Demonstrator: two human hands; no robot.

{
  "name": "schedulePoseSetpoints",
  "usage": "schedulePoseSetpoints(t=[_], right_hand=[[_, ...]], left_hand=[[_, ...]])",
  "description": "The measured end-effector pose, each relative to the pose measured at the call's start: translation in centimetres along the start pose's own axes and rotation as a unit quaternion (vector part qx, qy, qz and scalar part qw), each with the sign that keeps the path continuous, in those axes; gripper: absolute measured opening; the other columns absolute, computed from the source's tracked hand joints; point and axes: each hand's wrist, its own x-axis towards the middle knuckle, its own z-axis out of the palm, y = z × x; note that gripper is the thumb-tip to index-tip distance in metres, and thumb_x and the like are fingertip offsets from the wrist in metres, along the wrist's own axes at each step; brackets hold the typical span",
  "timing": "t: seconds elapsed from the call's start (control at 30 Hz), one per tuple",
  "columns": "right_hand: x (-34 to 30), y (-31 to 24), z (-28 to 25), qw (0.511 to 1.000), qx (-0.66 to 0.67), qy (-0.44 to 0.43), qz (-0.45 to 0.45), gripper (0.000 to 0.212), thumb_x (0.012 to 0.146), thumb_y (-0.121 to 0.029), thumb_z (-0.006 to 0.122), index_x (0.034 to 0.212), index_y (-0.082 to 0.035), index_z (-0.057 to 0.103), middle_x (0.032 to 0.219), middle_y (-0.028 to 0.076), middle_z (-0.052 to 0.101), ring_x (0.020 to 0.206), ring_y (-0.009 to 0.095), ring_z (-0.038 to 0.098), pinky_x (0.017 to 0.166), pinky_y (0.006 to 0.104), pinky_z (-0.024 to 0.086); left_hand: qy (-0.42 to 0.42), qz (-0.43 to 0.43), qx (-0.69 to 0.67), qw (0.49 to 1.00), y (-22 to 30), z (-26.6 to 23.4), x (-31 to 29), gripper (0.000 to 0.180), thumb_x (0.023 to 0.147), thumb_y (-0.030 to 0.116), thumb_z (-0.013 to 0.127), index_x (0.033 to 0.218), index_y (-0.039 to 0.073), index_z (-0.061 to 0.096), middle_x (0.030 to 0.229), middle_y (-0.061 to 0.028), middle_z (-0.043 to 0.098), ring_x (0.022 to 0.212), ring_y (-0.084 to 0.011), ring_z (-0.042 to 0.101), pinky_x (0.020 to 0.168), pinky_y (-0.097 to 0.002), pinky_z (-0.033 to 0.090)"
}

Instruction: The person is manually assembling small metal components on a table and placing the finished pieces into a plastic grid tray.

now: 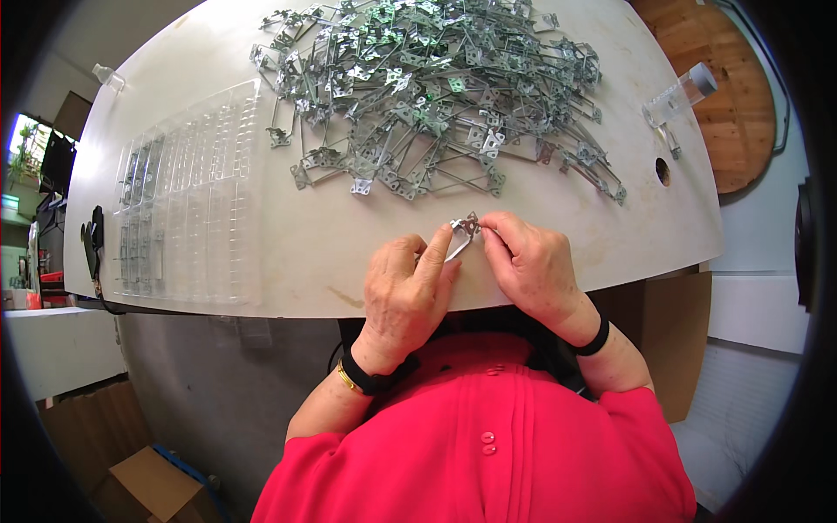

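Observation:
Close to the table's front edge, my left hand is closed around the rod end of a small metal bracket. My right hand pinches the bracket's flat, holed plate between thumb and forefinger. Just beyond my hands lies a big tangled heap of metal brackets, silvery plates joined to thin rods. To the left a clear plastic tray with narrow slots lies flat on the table. Some metal pieces sit in the slots along its left side.
The white table has a round hole near its right edge. A clear bottle lies at the right, a small clear bottle at the far left. Black-handled scissors rest by the left edge. A cardboard box stands below.

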Motion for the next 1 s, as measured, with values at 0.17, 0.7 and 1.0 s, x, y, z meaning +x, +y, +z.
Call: schedulePoseSetpoints(t=[0.17,0.7,1.0], right_hand=[[-0.11,-0.22,-0.38,1.0,0.007,-0.003,0.005,0.007,0.099,-0.007,0.07,0.105,-0.007,0.067,0.084,0.014,0.074,0.074,0.036,0.073,0.062,0.0457,0.055],[-0.44,-0.32,-0.78,0.999,0.04,0.004,0.018,0.006,0.098,-0.005,0.069,0.103,-0.005,0.067,0.082,0.016,0.072,0.072,0.039,0.072,0.062,0.0469,0.055],[-0.58,-0.31,-0.62,0.999,0.04,0.005,0.014,0.007,0.097,-0.004,0.069,0.103,-0.005,0.066,0.081,0.016,0.071,0.071,0.038,0.071,0.062,0.0466,0.055]], left_hand=[[-0.007,0.01,0.005,1.0,-0.4,0.38,-0.44,0.057,0.085,0.004,0.086,0.141,0.006,0.073,0.098,-0.0109,0.063,0.082,-0.0266,0.061,0.074,-0.0394,0.052],[-0.01,0.001,-0.012,1.0,-0.4,0.42,-0.25,0.057,0.088,0.002,0.084,0.143,0.007,0.072,0.096,-0.0105,0.062,0.082,-0.0259,0.06,0.076,-0.039,0.052],[-0.006,0.006,-0.01,1.0,-0.46,0.44,-0.25,0.057,0.087,0.002,0.084,0.143,0.007,0.072,0.096,-0.01,0.061,0.082,-0.0259,0.06,0.075,-0.0389,0.051]])
